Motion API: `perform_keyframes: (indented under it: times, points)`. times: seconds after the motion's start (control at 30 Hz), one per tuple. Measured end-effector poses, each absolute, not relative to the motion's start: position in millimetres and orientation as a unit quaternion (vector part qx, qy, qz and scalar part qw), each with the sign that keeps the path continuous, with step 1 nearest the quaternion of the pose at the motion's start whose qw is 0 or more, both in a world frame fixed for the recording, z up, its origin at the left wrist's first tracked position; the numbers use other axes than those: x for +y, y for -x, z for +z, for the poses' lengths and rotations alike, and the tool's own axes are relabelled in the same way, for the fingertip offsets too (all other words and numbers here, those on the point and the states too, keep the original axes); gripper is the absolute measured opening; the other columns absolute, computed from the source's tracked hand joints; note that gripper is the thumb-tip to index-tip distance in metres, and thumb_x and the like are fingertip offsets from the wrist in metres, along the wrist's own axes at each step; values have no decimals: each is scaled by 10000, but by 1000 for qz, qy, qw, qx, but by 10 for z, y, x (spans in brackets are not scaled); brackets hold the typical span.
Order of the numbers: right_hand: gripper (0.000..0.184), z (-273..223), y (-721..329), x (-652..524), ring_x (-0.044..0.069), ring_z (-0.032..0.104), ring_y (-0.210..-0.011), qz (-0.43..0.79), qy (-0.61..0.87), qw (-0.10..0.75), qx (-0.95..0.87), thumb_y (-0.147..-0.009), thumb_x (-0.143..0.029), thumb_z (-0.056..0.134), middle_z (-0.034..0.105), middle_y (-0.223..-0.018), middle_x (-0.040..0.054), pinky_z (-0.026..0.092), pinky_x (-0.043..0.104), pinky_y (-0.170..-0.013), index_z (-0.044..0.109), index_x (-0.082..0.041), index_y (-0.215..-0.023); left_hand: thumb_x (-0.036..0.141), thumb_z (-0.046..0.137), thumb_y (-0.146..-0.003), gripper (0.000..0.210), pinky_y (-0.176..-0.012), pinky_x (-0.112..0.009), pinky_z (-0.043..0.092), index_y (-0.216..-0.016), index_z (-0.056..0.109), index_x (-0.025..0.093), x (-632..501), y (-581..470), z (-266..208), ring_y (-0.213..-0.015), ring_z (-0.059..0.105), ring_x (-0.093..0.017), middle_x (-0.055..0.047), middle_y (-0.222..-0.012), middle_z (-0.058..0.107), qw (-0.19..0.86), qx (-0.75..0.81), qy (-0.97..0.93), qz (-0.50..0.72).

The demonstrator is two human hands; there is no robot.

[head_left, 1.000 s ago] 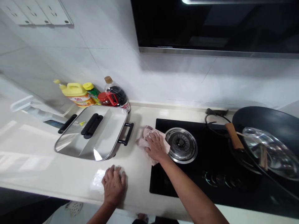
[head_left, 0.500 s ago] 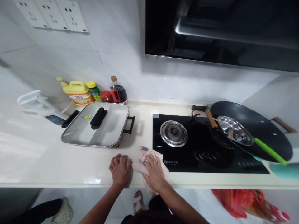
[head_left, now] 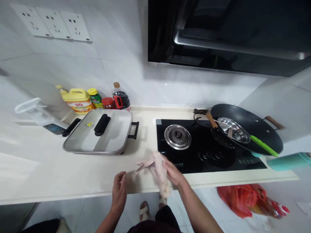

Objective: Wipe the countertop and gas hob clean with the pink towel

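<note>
A pale pink cloth [head_left: 159, 166] hangs bunched and partly lifted at the counter's front edge, blurred by motion. My right hand [head_left: 173, 172] grips it from the right side, beside the black cooktop [head_left: 194, 161]. To the left of the cloth, apart from it, my left hand [head_left: 119, 187] hovers by the counter edge with loosely bent fingers and nothing in them. Behind that hand stands a square electric pan [head_left: 111, 131] with a glass lid and black handles.
A large wok [head_left: 247, 113] holding a steel bowl [head_left: 233, 129] and a green-handled utensil [head_left: 263, 145] sits on the cooktop's right. A teal bottle [head_left: 289, 161] lies right of it. Left are a spray bottle [head_left: 41, 113] and a yellow jug [head_left: 77, 100]. A range hood [head_left: 218, 35] overhangs.
My right hand has raised the cloth off the counter and turned it on end. My left hand has come up from the counter and moved slightly left and towards me.
</note>
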State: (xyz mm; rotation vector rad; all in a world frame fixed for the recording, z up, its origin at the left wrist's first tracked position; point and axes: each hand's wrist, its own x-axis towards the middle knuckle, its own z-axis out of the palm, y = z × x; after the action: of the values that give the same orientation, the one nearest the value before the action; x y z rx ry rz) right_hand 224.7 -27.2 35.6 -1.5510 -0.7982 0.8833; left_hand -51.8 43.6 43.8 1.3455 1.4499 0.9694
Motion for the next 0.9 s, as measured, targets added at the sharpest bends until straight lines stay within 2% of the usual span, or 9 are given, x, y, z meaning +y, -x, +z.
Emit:
perform_keyframes:
  times: [0.13,0.3,0.4,0.5,0.57,0.63,0.7,0.8,0.9]
  points:
    - [581,372,-3249,-707,290,554,-1289,199,762,561,-256,-776,-714,664,634,-1339,119,385,502,-1167,727,-240,-1106,559,544,-932,374,-854,-404,552,-1076,631,225,336,326,480,-1027,646,-259,-84,-1093,669,437,516,-627,388]
    - [481,189,-3657,-1520,293,625,-1077,69,837,503,-207,-826,-636,546,694,-1092,120,469,511,-1046,711,-219,-1001,330,489,-1000,245,-999,-446,542,-1121,685,246,254,-74,551,-1175,641,-258,-116,-1212,664,337,349,-805,342]
    - [513,34,-3602,-1740,371,551,-1194,-40,877,450,-161,-832,-612,490,639,-1184,207,395,583,-1088,689,-163,-978,300,536,-976,325,-1119,-520,458,-1262,688,267,212,-461,581,-1378,525,-318,-130,-1416,614,237,276,-888,281]
    - [588,-113,-3575,-1731,439,468,-1309,-116,902,399,-121,-848,-578,463,529,-1371,306,330,636,-1113,659,-88,-1105,457,717,-863,588,-1200,-661,283,-1427,620,320,235,-894,537,-1550,252,-458,-118,-1649,411,174,236,-938,185]
    - [582,-193,-3574,-1673,441,465,-1328,-136,912,371,-112,-867,-541,457,506,-1430,304,298,651,-1131,640,-88,-1184,590,806,-749,792,-1189,-721,214,-1473,584,357,292,-1128,463,-1551,179,-528,-118,-1695,333,169,243,-946,131]
    - [556,-247,-3566,-1623,427,473,-1332,-147,919,350,-107,-893,-508,448,507,-1461,277,267,658,-1149,628,-112,-1239,651,818,-711,830,-1171,-740,191,-1465,591,387,354,-1278,386,-1535,183,-551,-117,-1688,343,170,255,-946,109]
    - [539,-270,-3548,-1596,407,483,-1328,-158,929,316,-111,-929,-483,428,506,-1474,264,270,643,-1150,614,-120,-1281,622,769,-789,677,-1154,-718,216,-1414,634,399,393,-1360,347,-1506,256,-522,-110,-1635,424,165,242,-950,111]
    - [538,-259,-3521,-1589,392,489,-1316,-172,944,246,-135,-978,-461,384,512,-1459,271,303,611,-1126,592,-101,-1319,471,639,-943,365,-1086,-590,349,-1284,718,368,385,-1469,401,-1298,495,-378,-96,-1406,620,182,181,-960,113]
    - [540,-232,-3513,-1587,390,501,-1294,-179,950,214,-143,-995,-455,360,519,-1440,276,321,596,-1108,590,-86,-1314,395,568,-991,312,-1004,-493,418,-1238,733,300,334,-1714,548,-1096,550,-289,-90,-1186,685,224,181,-949,129]
